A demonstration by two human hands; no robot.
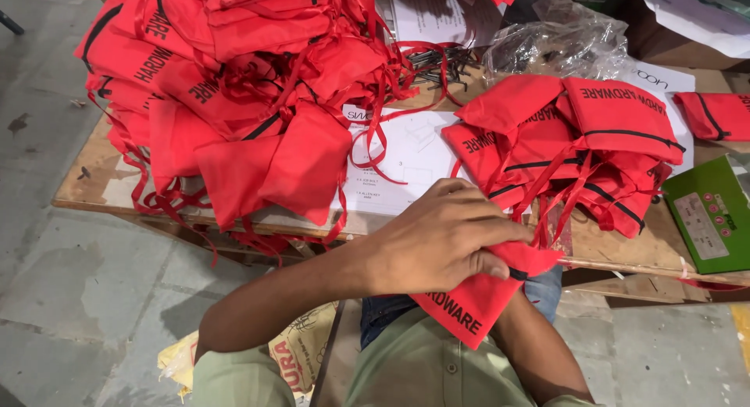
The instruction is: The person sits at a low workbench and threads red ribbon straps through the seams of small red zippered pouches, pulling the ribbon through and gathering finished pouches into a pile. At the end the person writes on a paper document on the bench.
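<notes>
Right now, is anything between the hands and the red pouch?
No. The left hand lies directly on the red pouch, its fingers curled over the top edge. The right hand is hidden underneath.

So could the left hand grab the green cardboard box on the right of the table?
Probably not right away. The left hand lies on top of a red fabric pouch in the lap, and the smaller heap of red pouches sits between it and the green cardboard box.

free: white paper sheet [406, 153] between piles | blocked: big pouch heap [226, 71] left, smaller pouch pile [578, 141] right
</notes>
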